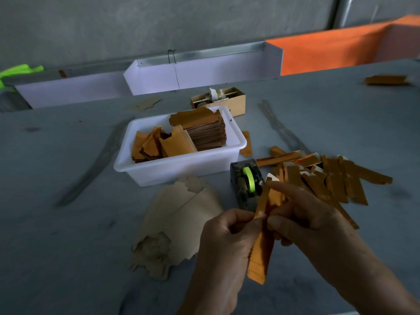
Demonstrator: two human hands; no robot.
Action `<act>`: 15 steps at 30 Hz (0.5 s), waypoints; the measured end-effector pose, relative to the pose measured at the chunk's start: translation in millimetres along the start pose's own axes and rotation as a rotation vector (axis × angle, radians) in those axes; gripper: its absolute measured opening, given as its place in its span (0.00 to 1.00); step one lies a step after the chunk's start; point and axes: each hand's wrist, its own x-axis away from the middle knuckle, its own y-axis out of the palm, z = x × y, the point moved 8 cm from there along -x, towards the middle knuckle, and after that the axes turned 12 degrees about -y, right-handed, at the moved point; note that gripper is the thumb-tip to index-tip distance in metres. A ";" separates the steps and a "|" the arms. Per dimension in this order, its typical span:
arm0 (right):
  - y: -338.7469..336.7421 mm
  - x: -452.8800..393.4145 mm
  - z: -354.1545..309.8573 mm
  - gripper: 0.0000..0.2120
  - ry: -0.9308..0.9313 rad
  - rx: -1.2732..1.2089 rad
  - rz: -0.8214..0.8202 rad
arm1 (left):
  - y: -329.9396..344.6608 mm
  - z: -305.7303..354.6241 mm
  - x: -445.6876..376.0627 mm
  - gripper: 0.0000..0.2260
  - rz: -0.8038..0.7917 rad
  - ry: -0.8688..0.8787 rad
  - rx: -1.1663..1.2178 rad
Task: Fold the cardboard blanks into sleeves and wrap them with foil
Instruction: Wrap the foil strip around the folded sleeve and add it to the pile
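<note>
Pinching from both sides, an orange folded sleeve (261,244) is held upright between left hand (223,242) and right hand (304,221), with the tape dispenser (246,185) just beyond the fingertips.

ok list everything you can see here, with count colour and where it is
white tub: one, table centre, holds orange blanks
tape dispenser: one, dark with green roll, right of the tub
folded sleeves: a pile, orange, right of the dispenser
tan blanks: a loose pile, in front of the tub
cardboard box: one, brown, behind the tub
orange strip: one, held between both hands
left hand: pinches the strip
right hand: fingers grip the strip
</note>
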 end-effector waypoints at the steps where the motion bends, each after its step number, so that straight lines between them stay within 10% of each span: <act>1: -0.6 -0.6 -0.6 0.24 -0.001 0.019 0.006 | 0.2 0.5 0.2 0.06 -0.007 0.000 -0.007; 15: 1.4 -2.2 10.7 0.23 0.041 0.125 0.011 | 0.7 -9.2 -2.2 0.05 -0.101 -0.051 0.012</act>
